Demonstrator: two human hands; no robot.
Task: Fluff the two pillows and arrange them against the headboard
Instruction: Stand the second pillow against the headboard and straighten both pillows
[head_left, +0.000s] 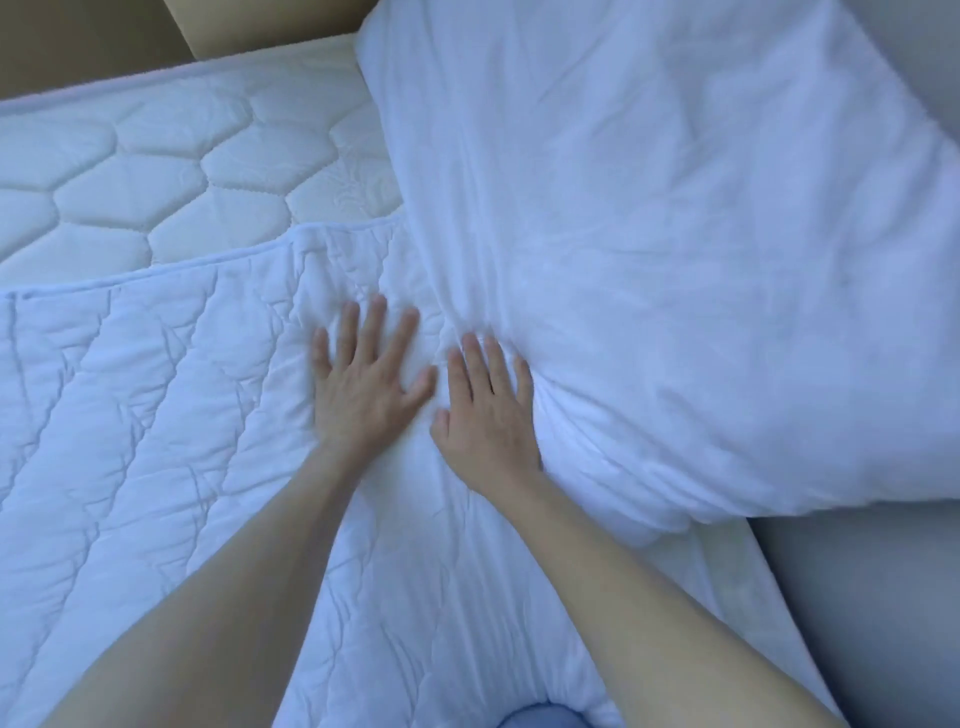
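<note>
- Filling the picture from twelve to three o'clock, one large white pillow (675, 249) lies rumpled and slanted, its lower corner pointing toward the middle of the view.
- Only this one pillow shows; the second is out of sight.
- The right hand (488, 415) lies flat, fingers spread, its fingertips and outer edge pressed into the pillow's near corner, where the cloth bunches into folds. It clamps on nothing.
- The left hand (369, 374) is just beside it at nine o'clock, also flat with fingers apart, resting on the quilted white blanket (156, 441) and apart from the pillow. It is a little blurred.
- My reading is that the step in hand is the fluffing or shifting of this pillow, with the hands pressing at its corner; arranging is not yet done.
- The next move likely calls for both hands to take the pillow by its edges, plump it, and stand it at the head of the bed; a soft, slack pillow will sag unless held at two points.
- The blanket covers the bed from six to nine o'clock, its hemmed edge running across the middle left.
- Beyond it, at ten o'clock, the bare mattress (156, 171) shows a stitched honeycomb pattern.
- A tan surface (78, 47) rises past the mattress at eleven o'clock; whether that is the headboard I cannot tell.
- A plain grey surface (857, 597) lies at four o'clock.
</note>
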